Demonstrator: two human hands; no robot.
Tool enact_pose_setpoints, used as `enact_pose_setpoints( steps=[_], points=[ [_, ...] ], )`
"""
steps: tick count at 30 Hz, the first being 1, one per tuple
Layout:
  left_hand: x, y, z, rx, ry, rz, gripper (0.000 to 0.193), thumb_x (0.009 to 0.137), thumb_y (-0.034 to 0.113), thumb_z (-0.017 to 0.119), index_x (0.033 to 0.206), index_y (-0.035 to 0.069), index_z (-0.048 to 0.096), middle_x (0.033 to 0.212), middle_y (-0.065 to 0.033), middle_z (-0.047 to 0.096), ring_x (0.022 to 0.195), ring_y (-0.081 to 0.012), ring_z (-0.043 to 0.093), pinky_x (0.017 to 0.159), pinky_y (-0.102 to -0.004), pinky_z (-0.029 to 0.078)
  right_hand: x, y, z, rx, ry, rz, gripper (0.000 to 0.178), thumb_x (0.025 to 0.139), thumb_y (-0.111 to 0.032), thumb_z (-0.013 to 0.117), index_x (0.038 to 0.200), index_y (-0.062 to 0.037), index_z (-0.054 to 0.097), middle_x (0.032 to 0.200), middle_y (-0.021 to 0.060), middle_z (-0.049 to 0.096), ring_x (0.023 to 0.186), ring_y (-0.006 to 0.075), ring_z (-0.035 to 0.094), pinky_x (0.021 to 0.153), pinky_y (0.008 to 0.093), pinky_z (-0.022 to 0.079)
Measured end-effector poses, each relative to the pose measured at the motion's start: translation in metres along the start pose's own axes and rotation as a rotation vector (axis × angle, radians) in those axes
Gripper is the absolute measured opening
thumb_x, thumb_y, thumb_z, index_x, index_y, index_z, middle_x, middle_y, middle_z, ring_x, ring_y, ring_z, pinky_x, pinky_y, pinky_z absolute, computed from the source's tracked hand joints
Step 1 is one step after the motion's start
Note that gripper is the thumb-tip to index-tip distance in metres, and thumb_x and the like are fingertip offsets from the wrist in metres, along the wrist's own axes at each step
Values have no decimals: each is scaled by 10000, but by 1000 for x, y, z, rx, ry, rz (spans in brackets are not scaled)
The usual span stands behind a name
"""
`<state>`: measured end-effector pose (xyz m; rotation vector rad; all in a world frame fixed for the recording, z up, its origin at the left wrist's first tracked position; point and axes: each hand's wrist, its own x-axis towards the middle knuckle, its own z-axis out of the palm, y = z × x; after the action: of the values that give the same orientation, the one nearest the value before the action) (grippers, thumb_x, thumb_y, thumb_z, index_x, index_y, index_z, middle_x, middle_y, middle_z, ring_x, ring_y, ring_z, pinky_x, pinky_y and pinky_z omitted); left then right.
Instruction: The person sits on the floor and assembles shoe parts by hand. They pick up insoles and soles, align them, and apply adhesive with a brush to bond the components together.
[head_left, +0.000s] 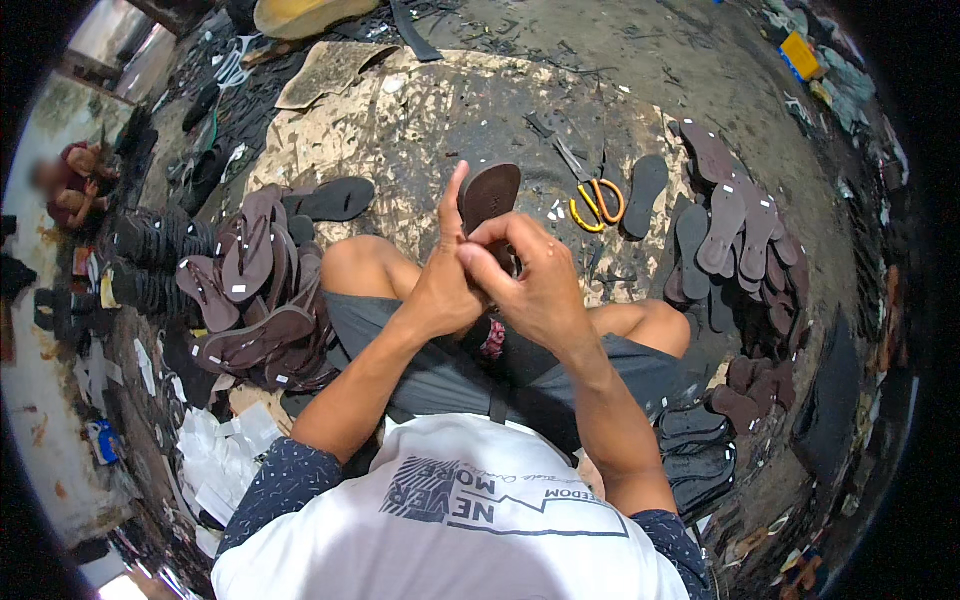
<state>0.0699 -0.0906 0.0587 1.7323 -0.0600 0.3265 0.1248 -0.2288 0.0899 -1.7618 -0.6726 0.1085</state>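
Observation:
A brown sandal sole [490,192] stands up before my lap, its lower part covered by my fingers. My left hand [448,285] is closed around its lower end, with the index finger stretched upward along the left edge. Bent over the front of the sole, my right hand [540,285] brings thumb and index finger close together against the left hand; whatever they pinch is hidden. Beyond the right hand lie scissors [597,206] with yellow-orange handles, and a dark sole [645,195] rests to their right.
Brown flip-flops [258,245] are heaped beside my left knee. Brown soles [738,225] are piled at the right, with black soles [695,440] stacked nearer. White paper scraps [225,455] lie at the lower left. Another person [78,185] sits at the far left.

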Motion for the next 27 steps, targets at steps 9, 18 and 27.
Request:
enact_pose_setpoints(
  steps=[9,18,27],
  points=[
    [-2,17,-13,-130,-40,-345,263,971,13,569,1221,-68,560,1008,-57,666,946,-50,581,785,-241,531,-10,8,-5,-395,66,-43,140,861,-179,723,841,-59,653,769,106,681,737,319,650,687,449,453],
    [-6,3,-12,295,37,-39,479,954,25,587,1417,-51,491,1050,-210,680,911,-148,674,771,-330,548,-3,11,-2,-526,84,-227,134,851,-182,765,885,-87,677,812,47,692,738,236,629,731,389,409],
    [-5,-5,-21,-417,338,-295,352,1006,39,548,1354,12,501,1085,-47,648,956,-103,626,847,-258,522,-8,14,2,-328,249,-102,295,853,-188,783,1107,-69,693,1114,134,678,1007,280,656,984,439,423]
  ],
)
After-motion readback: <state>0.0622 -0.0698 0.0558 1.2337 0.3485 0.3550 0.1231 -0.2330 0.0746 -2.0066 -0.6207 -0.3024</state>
